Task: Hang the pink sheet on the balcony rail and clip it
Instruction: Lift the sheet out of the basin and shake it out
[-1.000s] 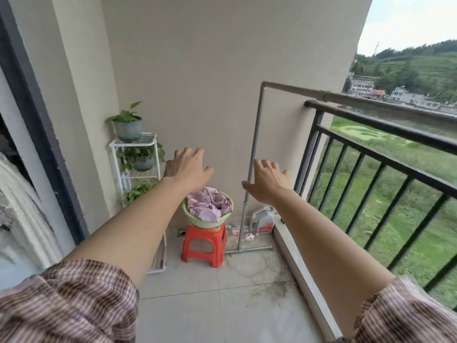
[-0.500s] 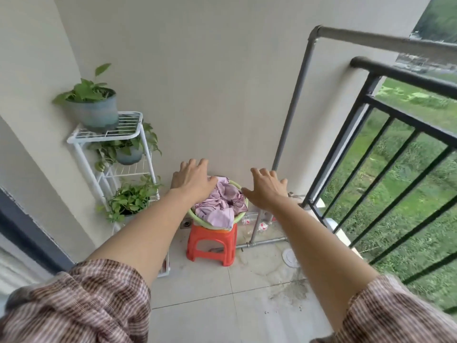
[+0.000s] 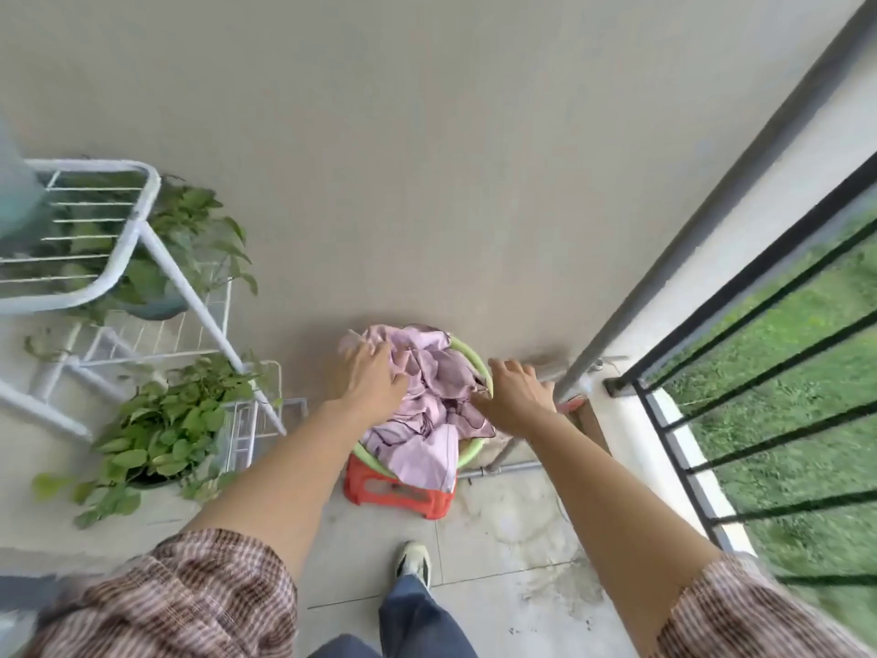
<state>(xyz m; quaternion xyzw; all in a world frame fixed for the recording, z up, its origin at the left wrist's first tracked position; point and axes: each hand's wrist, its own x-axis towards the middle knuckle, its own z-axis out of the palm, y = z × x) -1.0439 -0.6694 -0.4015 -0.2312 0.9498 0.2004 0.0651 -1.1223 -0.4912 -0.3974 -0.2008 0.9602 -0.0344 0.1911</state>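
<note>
The crumpled pink sheet (image 3: 429, 422) lies heaped in a green basin (image 3: 470, 454) on a red plastic stool (image 3: 396, 497) against the wall. My left hand (image 3: 375, 378) rests with spread fingers on the sheet's left side. Over the basin's right rim is my right hand (image 3: 515, 396), its thumb touching the sheet and its fingers slightly bent; no fold is plainly gripped. The black balcony railing (image 3: 759, 289) runs along the right, with a grey metal pipe rail (image 3: 712, 206) just inside it. No clips show.
A white wire plant rack (image 3: 142, 239) with leafy potted plants (image 3: 161, 429) stands at the left, close to the stool. My foot (image 3: 413, 562) is on the tiled floor in front of the stool. The beige wall is straight ahead; grass lies beyond the railing.
I have stepped closer and tilted my view down. Both hands moved from hovering in the air down onto the pink sheet in the basin.
</note>
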